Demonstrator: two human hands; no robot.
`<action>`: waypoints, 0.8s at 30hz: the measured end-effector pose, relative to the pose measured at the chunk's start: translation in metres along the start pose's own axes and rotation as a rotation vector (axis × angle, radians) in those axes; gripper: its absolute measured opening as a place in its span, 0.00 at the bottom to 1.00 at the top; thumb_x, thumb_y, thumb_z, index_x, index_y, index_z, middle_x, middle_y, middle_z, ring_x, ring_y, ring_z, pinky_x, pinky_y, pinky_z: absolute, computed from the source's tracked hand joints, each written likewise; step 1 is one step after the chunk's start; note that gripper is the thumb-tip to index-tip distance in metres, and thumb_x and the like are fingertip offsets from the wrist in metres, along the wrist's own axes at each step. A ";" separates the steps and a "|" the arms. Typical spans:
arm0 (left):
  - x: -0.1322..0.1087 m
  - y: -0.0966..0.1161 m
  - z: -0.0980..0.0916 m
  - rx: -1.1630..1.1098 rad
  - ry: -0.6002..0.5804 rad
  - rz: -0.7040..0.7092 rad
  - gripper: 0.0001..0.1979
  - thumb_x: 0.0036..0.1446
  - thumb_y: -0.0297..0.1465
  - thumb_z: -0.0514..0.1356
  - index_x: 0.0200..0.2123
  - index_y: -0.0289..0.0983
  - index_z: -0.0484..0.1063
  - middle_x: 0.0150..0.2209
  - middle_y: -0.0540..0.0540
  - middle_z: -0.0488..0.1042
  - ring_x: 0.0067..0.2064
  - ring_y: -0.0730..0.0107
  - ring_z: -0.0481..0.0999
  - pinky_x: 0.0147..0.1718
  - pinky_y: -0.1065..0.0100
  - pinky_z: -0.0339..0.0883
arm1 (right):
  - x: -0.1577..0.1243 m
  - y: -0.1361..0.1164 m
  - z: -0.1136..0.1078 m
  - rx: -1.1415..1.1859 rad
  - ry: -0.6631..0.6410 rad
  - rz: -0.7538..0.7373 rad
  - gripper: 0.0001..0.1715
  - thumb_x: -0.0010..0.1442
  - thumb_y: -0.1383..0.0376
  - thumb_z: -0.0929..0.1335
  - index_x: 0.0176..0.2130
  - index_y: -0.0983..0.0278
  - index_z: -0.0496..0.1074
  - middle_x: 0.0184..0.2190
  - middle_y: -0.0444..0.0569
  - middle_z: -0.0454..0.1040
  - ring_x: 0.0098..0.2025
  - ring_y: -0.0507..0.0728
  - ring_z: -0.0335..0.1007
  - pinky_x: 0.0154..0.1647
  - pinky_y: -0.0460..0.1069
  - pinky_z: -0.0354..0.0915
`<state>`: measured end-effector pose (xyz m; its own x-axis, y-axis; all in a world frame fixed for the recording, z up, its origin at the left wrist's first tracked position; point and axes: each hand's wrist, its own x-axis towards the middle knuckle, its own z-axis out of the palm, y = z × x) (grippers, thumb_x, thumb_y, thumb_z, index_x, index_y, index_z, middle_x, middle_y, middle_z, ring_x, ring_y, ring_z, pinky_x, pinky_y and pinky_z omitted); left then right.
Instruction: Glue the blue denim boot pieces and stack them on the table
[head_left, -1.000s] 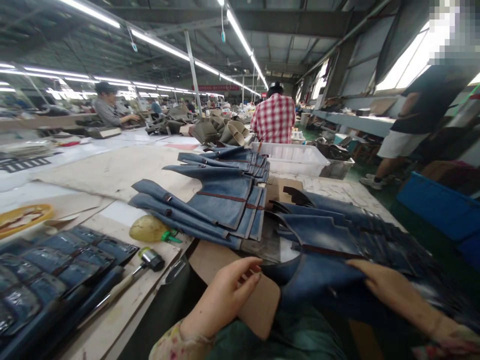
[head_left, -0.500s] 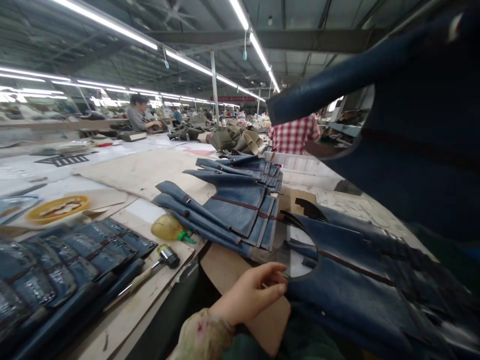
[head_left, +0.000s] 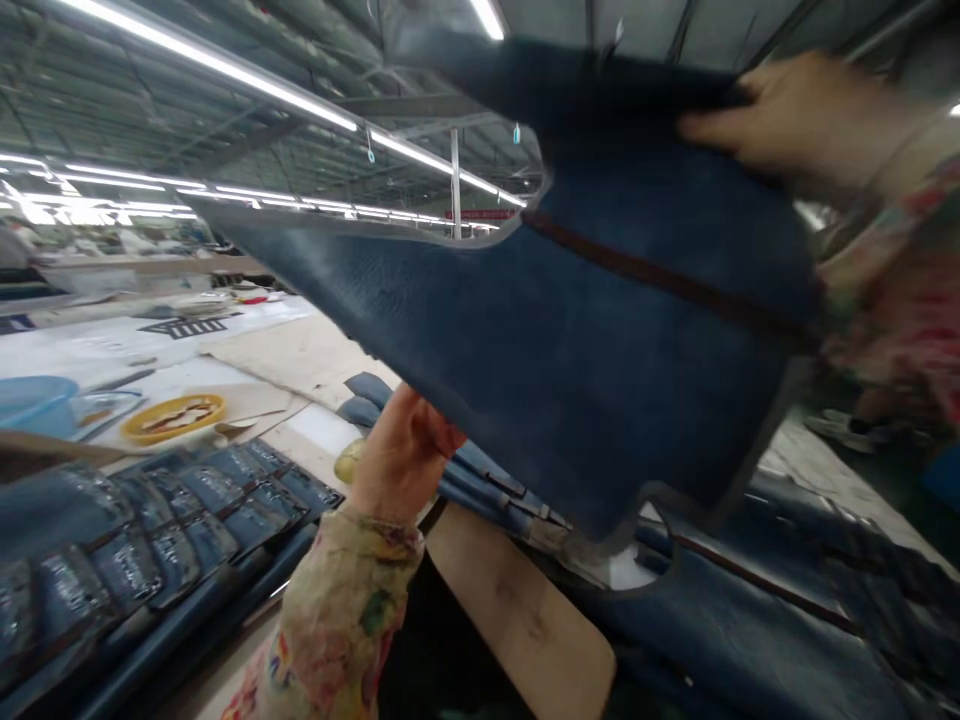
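A large blue leather panel (head_left: pixel 480 330) with a cut-out curve and a brown strip across it hangs in the air before me, blurred at its top. My right hand (head_left: pixel 795 120), smeared by motion, grips its folded upper right part. At the panel's lower left edge, my left hand (head_left: pixel 409 455) has its fingers curled against the leather, partly hidden behind it. Below lie more blue leather panels (head_left: pixel 757 620) in a stack on the right. Others, mostly covered by the raised panel, lie in the middle.
To the left are overlapping blue pieces with shiny edges (head_left: pixel 195 510). Behind them stand a yellow dish (head_left: pixel 172 418) and a light blue basin (head_left: pixel 34 402). A yellowish bottle (head_left: pixel 348 462) shows partly beside my left wrist. A tan board (head_left: pixel 517 610) juts out in front of me.
The panel has swung from the upper right to the middle, and my right hand has come into view on it. My left hand has moved up and left to the panel's edge.
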<state>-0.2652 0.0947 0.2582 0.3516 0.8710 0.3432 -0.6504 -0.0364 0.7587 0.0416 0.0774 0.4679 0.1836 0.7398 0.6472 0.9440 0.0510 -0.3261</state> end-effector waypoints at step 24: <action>0.060 -0.051 -0.085 0.671 0.113 -0.600 0.19 0.59 0.42 0.56 0.43 0.31 0.67 0.43 0.38 0.72 0.36 0.67 0.74 0.29 0.72 0.69 | 0.035 -0.085 0.165 0.473 -0.165 -0.131 0.20 0.60 0.57 0.65 0.40 0.73 0.72 0.33 0.50 0.73 0.35 0.53 0.70 0.44 0.53 0.66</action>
<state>-0.2680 0.1904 0.1925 0.4139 0.8771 -0.2438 0.1623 0.1924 0.9678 -0.0770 0.2100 0.4045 -0.0098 0.8011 0.5985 0.7219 0.4198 -0.5501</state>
